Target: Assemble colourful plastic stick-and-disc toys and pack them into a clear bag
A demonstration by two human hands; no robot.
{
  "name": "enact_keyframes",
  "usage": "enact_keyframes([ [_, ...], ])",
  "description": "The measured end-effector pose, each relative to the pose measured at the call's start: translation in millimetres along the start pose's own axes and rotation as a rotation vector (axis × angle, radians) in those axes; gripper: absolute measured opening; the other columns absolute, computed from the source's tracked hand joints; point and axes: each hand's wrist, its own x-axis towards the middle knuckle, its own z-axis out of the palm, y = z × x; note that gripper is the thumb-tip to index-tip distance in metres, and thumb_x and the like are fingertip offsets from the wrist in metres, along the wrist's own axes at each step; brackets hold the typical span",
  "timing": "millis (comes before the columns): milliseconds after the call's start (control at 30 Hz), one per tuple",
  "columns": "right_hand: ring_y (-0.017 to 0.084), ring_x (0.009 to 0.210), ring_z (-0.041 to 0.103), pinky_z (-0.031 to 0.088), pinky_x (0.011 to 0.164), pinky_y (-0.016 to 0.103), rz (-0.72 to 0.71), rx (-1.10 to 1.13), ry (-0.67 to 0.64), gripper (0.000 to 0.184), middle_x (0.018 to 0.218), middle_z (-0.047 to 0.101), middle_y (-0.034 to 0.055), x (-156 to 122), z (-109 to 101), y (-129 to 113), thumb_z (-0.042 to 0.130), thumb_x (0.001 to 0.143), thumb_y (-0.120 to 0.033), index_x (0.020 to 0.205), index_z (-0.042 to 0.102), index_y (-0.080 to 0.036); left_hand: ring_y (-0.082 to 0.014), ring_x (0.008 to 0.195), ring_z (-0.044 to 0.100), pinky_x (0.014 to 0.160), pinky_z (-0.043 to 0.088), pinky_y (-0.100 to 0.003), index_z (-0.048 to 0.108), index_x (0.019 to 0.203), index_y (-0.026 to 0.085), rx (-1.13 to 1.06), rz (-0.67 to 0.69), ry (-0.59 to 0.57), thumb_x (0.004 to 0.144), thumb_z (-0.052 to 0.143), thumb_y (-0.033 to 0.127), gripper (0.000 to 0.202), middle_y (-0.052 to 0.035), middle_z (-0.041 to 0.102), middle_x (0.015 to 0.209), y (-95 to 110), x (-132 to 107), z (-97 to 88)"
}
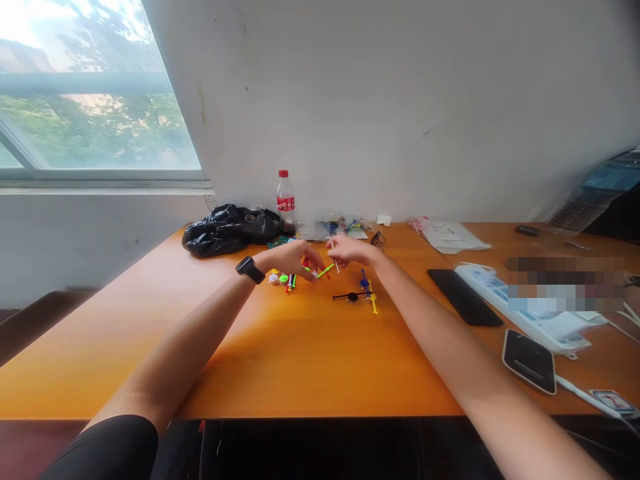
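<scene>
Leftmost, a crumpled, glossy black plastic bag [227, 231] lies beside an upright clear plastic bottle with a red cap and label [285, 204]. On the bottle's near side, small round white and green plastic pieces [283, 279] sit by short multicoloured plastic rods [291, 285]. Near and slightly right of the bottle, the left hand [299, 255] curls its fingers at a bright green plastic stick [326, 271] — whether they grip it, I cannot tell. Farther right of it, the right hand [347, 249] pinches a slim white plastic stick [335, 258]. Beyond, nearer than the bottle, lies a black plastic rod with a round middle [353, 297]. The step seems to be handling both sticks close together; the next move probably calls for fine fingertip control.
</scene>
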Motion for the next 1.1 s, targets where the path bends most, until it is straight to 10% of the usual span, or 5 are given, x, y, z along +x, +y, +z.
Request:
enact_keyframes([
  [133,0.021,0.052,0.066,0.051,0.049,0.027,0.189,-0.174,-0.098,0.063,0.058,0.065,-0.0009,-1,3,4,0.077,0.070,-0.011,0.128,0.054,-0.018,-0.0125,0.059,0.061,0.055,0.041,-0.024,0.086,0.082,0.023,0.029,-0.070,-0.166,0.068,0.092,0.039,0.022,-0.0005,0.077,0.077,3,-1,3.0],
  [367,0.024,0.056,0.072,0.055,0.051,0.027,0.299,-0.278,-0.201,0.024,0.058,0.067,0.0037,3,1,8,0.066,0.084,-0.010,0.107,0.061,-0.013,-0.0095,0.056,0.052,0.053,0.032,-0.023,0.086,0.089,0.021,0.136,-0.177,-0.223,0.066,0.094,0.039,0.030,0.0009,0.070,0.068,-9,-1,1.6],
  [1100,0.022,0.072,0.076,0.057,0.066,0.026,0.105,-0.423,-0.259,0.021,0.069,0.074,0.0019,5,-5,9,0.082,0.073,-0.009,0.084,0.065,-0.017,-0.0137,0.068,0.057,0.059,0.037,-0.024,0.085,0.092,0.022,0.210,-0.128,-0.157,0.070,0.089,0.040,0.029,-0.0014,0.071,0.078,-16,-5,-5.9],
])
